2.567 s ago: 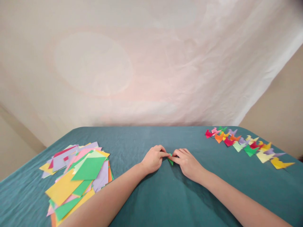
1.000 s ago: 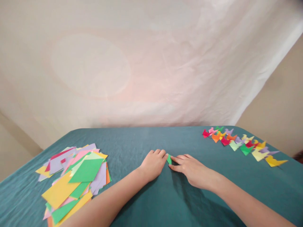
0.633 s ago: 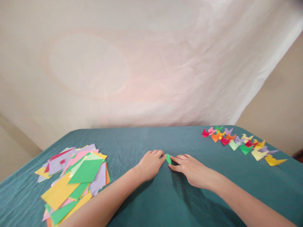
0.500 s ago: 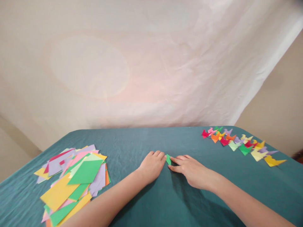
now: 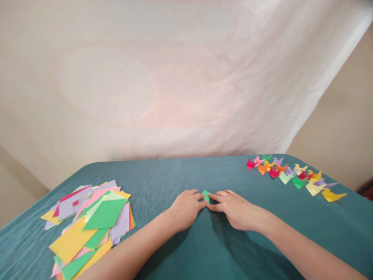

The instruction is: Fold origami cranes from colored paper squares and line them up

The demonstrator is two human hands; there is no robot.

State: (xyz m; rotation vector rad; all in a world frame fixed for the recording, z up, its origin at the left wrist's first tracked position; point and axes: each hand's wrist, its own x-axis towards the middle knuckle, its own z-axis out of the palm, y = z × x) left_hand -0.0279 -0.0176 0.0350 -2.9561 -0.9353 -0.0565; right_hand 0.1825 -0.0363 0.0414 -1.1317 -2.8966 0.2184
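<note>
A small folded piece of green paper [image 5: 206, 195] lies on the dark green cloth at the middle of the table, between my two hands. My left hand [image 5: 188, 208] has its thumb and fingertips on the paper's left side. From the right, my right hand [image 5: 233, 208] pinches its edge with the index finger and thumb, the other fingers curled behind. Fingertips cover part of the paper, so its full fold cannot be made out.
On the left, a loose heap of coloured paper sheets [image 5: 106, 213] reaches under my left forearm. Several folded paper birds [image 5: 299, 182] stand in rows at the far right. A pale hanging cloth [image 5: 186, 97] rises behind the table's back edge.
My left thumb has come away from the other fingers and down onto the paper's lower left side. More of the green paper shows now. The right hand has barely moved.
</note>
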